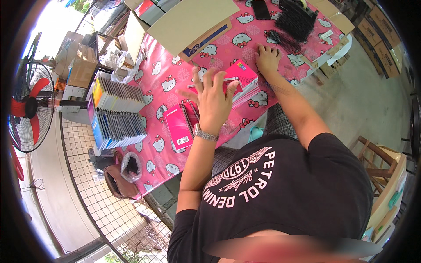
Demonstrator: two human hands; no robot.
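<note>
My left hand [215, 94] is raised over the pink spiral notebooks with its fingers spread. A thin, pale strip-like edge runs behind its fingers; I cannot tell what it is. A stack of pink notebooks [247, 81] lies just right of that hand. Below and to its left, another pink spiral notebook [177, 127] lies on the table, partly overlapped by more behind my wrist. My right hand [267, 59] rests on the tablecloth beyond the stack, fingers apart, nothing visible in them. Beside it is a loose pile of black binding coils [285, 41].
Rows of spiral notebooks, yellow-covered [116, 94] and blue-covered [118, 129], stand at the table's left. A cardboard box [193, 26] and a phone [261, 9] lie at the back. A brown bag [120, 182] and a clear plastic bag [131, 166] sit at the near left, a fan [30, 107] beyond.
</note>
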